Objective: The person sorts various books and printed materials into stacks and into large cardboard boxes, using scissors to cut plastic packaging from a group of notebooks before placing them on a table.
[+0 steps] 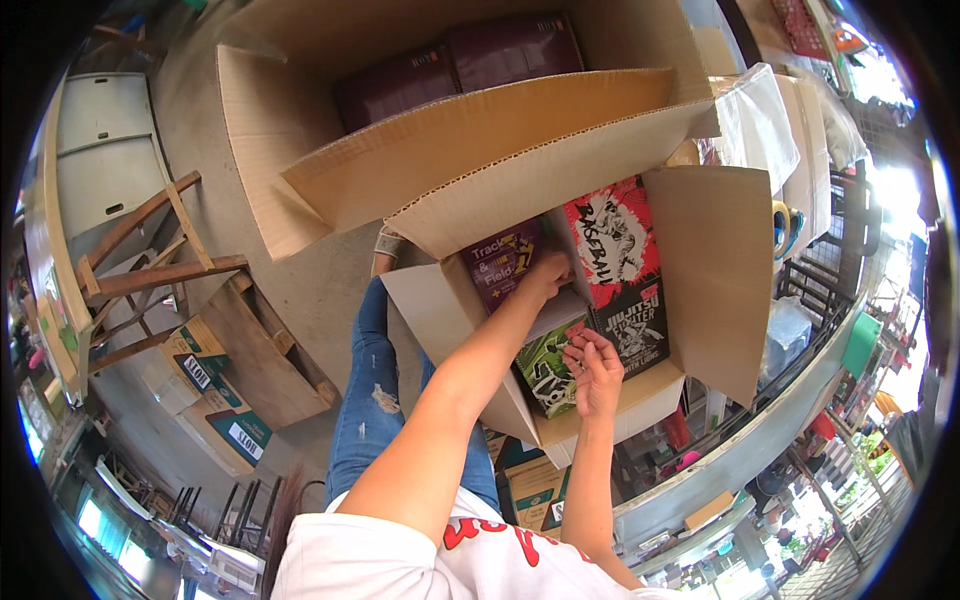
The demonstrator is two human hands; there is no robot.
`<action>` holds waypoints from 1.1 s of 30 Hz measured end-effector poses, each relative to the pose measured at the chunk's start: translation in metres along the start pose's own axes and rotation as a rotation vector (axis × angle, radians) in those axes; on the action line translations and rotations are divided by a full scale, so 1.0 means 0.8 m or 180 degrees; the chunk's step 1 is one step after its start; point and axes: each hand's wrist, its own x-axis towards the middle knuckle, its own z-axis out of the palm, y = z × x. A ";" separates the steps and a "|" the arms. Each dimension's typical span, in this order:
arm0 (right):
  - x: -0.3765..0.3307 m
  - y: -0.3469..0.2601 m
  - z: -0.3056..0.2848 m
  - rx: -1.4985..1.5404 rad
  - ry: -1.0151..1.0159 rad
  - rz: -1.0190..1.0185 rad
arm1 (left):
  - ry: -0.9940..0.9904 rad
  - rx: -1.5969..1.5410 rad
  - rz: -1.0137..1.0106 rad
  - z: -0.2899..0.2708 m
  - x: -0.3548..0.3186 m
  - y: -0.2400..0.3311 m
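**Two hands in a box of books**

Inside the open cardboard box [715, 270], the left hand [545, 278] pinches the purple book [503, 262], and the right hand [595, 372] pinches the green book [545, 365] nearer. A book could slip and bend. The lower books are hidden.

Large open cardboard carton [300, 130] at top, two dark maroon packs [460, 65] inside. Wooden frame [150, 260] at left beside a pale flat panel [100, 150]. Small printed cardboard boxes [215, 400] on the grey concrete floor [320, 290] below the frame. Clear plastic wrapping [760, 120] at upper right. Stacked cartons [530, 490] low in the middle. Metal railing [820, 280] along the right edge.
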 end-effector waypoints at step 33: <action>0.188 -0.153 0.042 -0.3995 0.0811 -0.2362 | -0.0612 -0.0060 0.1004 0.035 -0.033 0.018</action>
